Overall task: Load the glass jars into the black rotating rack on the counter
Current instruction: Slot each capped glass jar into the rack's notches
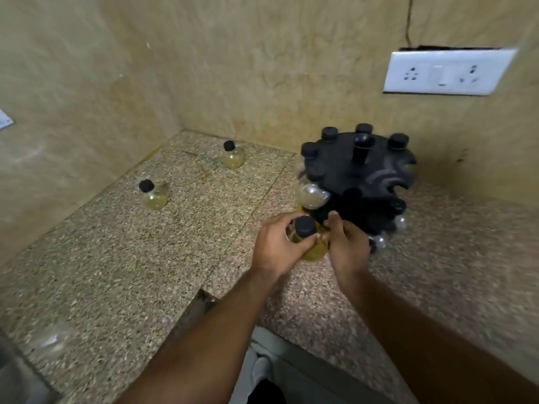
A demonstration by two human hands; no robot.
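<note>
The black rotating rack (347, 170) stands on the counter at the right, near the back wall, with several black-capped jars in its slots. Right in front of its lower tier, my left hand (277, 246) grips a glass jar (309, 242) with a black cap and yellowish contents. My right hand (348, 247) touches the same jar from the right, fingers against the rack's lower edge. Two more jars stand loose on the counter: one (154, 195) at the left, another (232, 155) near the back corner.
A white socket plate (446, 72) is on the right wall above the rack. The speckled counter (116, 272) ends in a front edge near my forearms. A blurred clear glass thing (49, 341) lies at the lower left.
</note>
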